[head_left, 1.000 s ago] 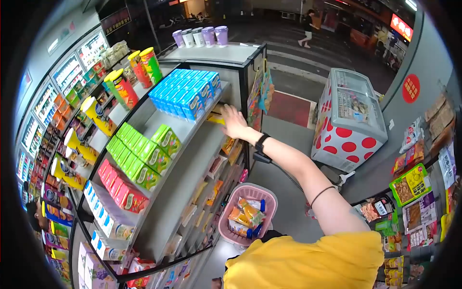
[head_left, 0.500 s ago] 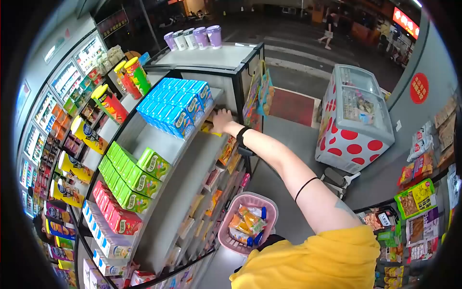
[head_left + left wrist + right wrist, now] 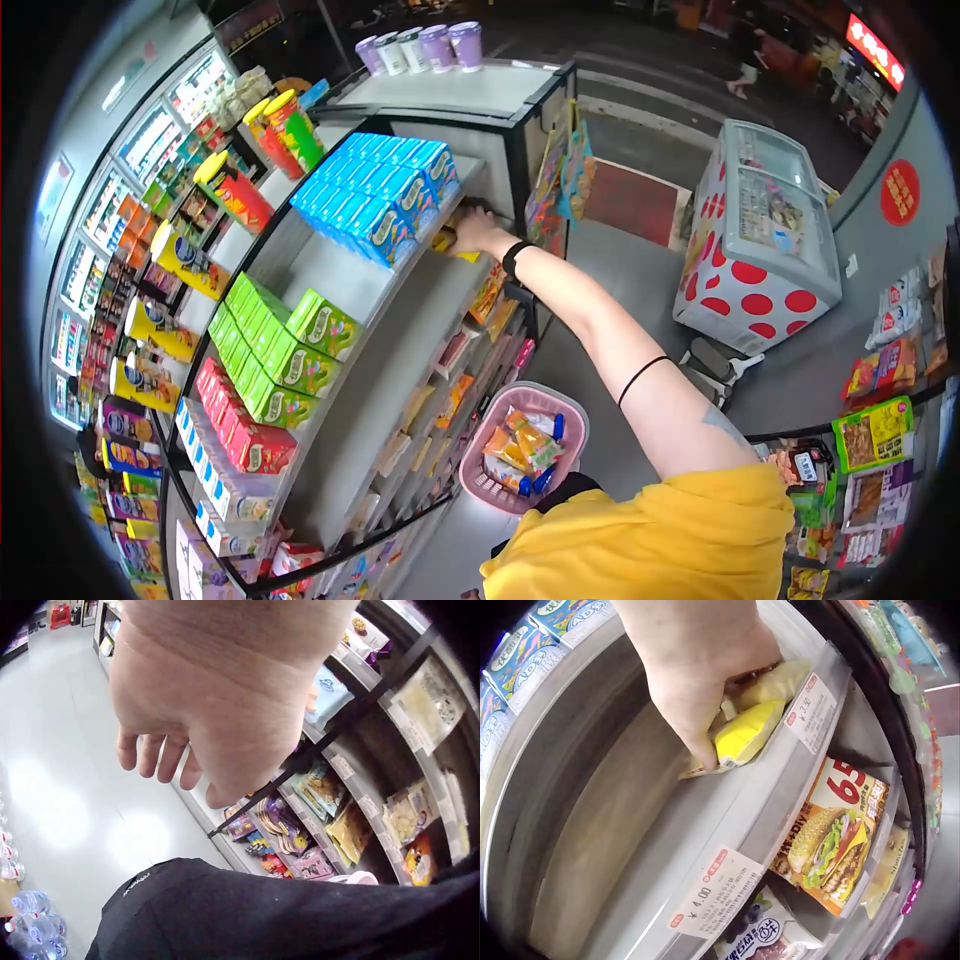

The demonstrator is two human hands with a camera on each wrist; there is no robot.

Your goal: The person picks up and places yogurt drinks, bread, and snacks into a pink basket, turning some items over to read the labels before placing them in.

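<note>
Right-wrist view: the right hand (image 3: 701, 682) pinches a yellow packet (image 3: 751, 733), bulging at two o'clock from the thumb tip (image 3: 705, 754), other fingertips hidden; left hand (image 3: 201, 712) hanging loose, fingers relaxed!

Yellow plastic packet (image 3: 751, 732); bright blue cardboard boxes (image 3: 375, 198), lime-green cardboard boxes (image 3: 275, 350), red boxes (image 3: 240, 425); pink plastic basket (image 3: 522, 391); white chest freezer (image 3: 722, 282) with red dots.

Bare shelf (image 3: 641, 832) runs beside the yellow packet (image 3: 750, 733). The upper shelf (image 3: 325, 255) roofs it, and a price strip (image 3: 763, 814) fronts it.
</note>
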